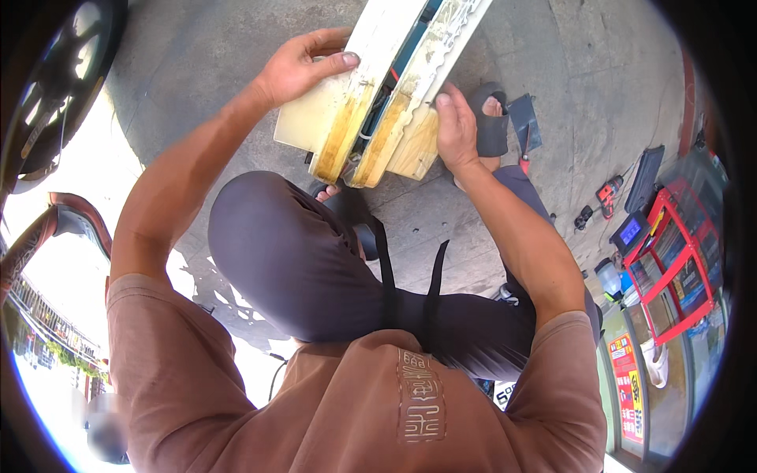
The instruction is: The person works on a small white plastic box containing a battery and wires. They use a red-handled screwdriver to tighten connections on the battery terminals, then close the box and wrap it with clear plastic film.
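Note:
A long cream-coloured plastic casing, yellowed at its near end and split along its length with a dark teal interior showing, stretches away from me over the concrete. My left hand grips its left shell, thumb lying across the top. My right hand clasps the right shell near the end, fingers curled round the edge. The casing hangs above my bent knees in dark trousers, with my sandalled feet under it.
On the concrete ground to the right lie a red cordless drill, a small dark tool and a flat dark panel. A red metal rack stands at the right. A dark wheel is at upper left.

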